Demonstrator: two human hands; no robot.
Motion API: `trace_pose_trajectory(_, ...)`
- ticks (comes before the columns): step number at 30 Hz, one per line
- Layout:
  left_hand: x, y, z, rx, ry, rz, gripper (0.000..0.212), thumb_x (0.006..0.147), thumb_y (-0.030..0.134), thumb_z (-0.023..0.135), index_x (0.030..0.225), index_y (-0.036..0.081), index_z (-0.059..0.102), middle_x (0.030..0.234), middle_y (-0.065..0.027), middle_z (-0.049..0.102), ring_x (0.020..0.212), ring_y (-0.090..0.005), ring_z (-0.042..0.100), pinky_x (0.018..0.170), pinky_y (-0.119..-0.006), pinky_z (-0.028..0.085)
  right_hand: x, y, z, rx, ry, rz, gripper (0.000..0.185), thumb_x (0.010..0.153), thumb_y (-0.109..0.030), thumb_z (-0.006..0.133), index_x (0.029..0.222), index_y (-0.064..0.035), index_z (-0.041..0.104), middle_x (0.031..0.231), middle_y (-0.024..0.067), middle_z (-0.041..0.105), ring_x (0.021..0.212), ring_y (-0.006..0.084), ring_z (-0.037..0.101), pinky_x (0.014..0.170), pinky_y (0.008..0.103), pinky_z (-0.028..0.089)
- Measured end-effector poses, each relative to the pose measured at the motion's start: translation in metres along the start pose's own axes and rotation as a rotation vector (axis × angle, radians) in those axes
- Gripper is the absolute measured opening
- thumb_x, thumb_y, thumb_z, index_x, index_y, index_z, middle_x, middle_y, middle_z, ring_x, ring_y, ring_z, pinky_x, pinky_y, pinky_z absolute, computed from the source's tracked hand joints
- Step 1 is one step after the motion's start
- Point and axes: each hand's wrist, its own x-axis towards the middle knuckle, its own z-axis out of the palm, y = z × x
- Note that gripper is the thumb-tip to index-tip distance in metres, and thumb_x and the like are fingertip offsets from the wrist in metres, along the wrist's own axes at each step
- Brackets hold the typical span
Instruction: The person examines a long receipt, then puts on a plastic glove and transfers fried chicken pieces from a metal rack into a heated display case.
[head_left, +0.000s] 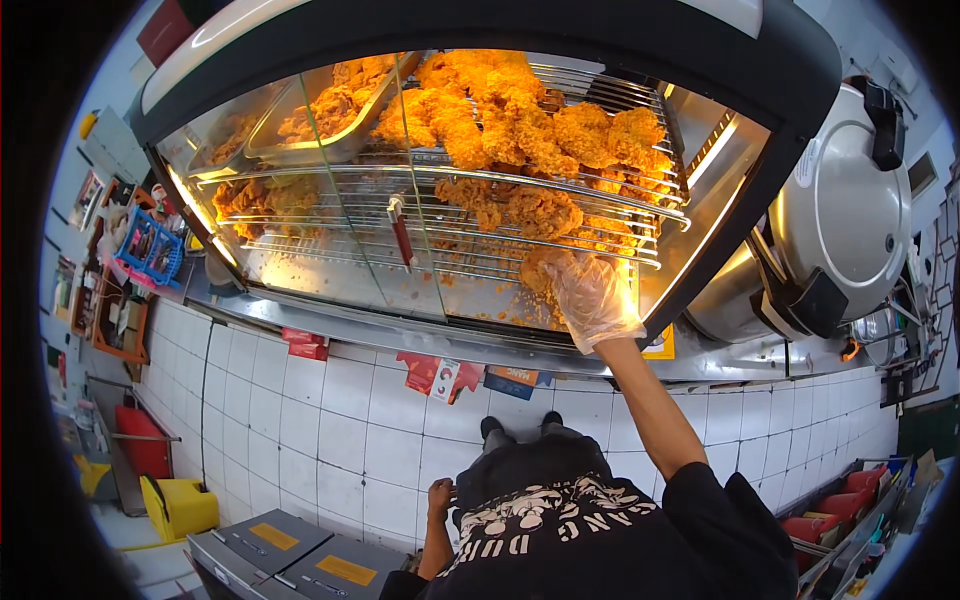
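My right hand (596, 292), in a clear plastic glove, reaches through the open right side of a heated glass display case. It is closed around a piece of fried chicken (536, 271) low in the case, with its fingers partly hidden by the blurred glove. Just above it, more fried chicken (544, 212) rests on a lower wire rack (480, 255). The upper wire rack (600, 79) carries a large heap of fried chicken (480, 105). My bare left hand (441, 495) hangs beside my body with curled fingers; whether it holds anything is unclear.
Sliding glass panels with a red handle (400, 232) cover the case's left part. A metal tray (337, 146) of chicken stands behind them. A large lidded cooker (840, 202) sits right of the case. Behind me are grey cabinets (300, 551) and a yellow bucket (180, 508).
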Motion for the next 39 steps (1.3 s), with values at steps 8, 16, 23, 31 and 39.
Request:
trace_pose_trajectory(8,0.005,-0.002,0.002,-0.013,-0.012,0.016,0.032,0.08,0.02,0.053,0.107,0.002,0.052,0.082,-0.0105,0.058,0.066,-0.0189,0.058,0.049,-0.031,0.048,-0.006,0.014,0.051,0.079,-0.009,0.061,0.029,0.079,-0.016,0.052,0.106,-0.006,0.055,0.094,0.0102,0.051,0.081,0.0259,0.049,0.07,0.0352,0.042)
trace_pose_trajectory(16,0.007,-0.002,0.0,-0.004,-0.022,0.033,0.031,0.081,0.018,0.052,0.107,0.002,0.051,0.083,-0.0105,0.058,0.065,-0.0185,0.057,0.048,-0.031,0.048,-0.014,0.011,0.017,0.083,0.197,-0.099,0.018,0.078,-0.01,0.053,0.095,-0.0029,0.05,0.089,0.012,0.052,0.087,0.0269,0.051,0.074,0.0351,0.043)
trace_pose_trajectory(23,0.003,-0.004,-0.003,0.021,-0.017,0.022,0.032,0.08,0.02,0.053,0.107,0.003,0.051,0.083,-0.0099,0.058,0.065,-0.0175,0.056,0.048,-0.03,0.048,-0.044,0.004,-0.009,-0.263,-0.083,0.13,0.035,0.084,-0.019,0.047,0.116,-0.0065,0.051,0.124,0.0109,0.047,0.109,0.0292,0.048,0.093,0.0387,0.038)
trace_pose_trajectory(31,-0.008,0.017,0.002,0.123,-0.019,0.067,0.034,0.08,0.024,0.052,0.104,0.001,0.055,0.08,-0.0089,0.06,0.065,-0.018,0.056,0.054,-0.029,0.046,-0.003,-0.01,0.014,-0.021,-0.129,0.134,0.05,0.082,-0.036,0.052,0.126,-0.0135,0.043,0.126,0.0099,0.046,0.109,0.0326,0.048,0.089,0.0427,0.041)
trace_pose_trajectory(39,0.013,0.009,-0.01,0.046,-0.072,0.044,0.034,0.082,0.023,0.053,0.108,0.003,0.048,0.088,-0.0119,0.058,0.074,-0.0222,0.059,0.059,-0.036,0.051,-0.011,-0.016,0.029,0.254,0.207,0.126,0.053,0.077,-0.023,0.062,0.126,-0.0206,0.04,0.116,0.0162,0.047,0.097,0.0336,0.052,0.077,0.0422,0.046)
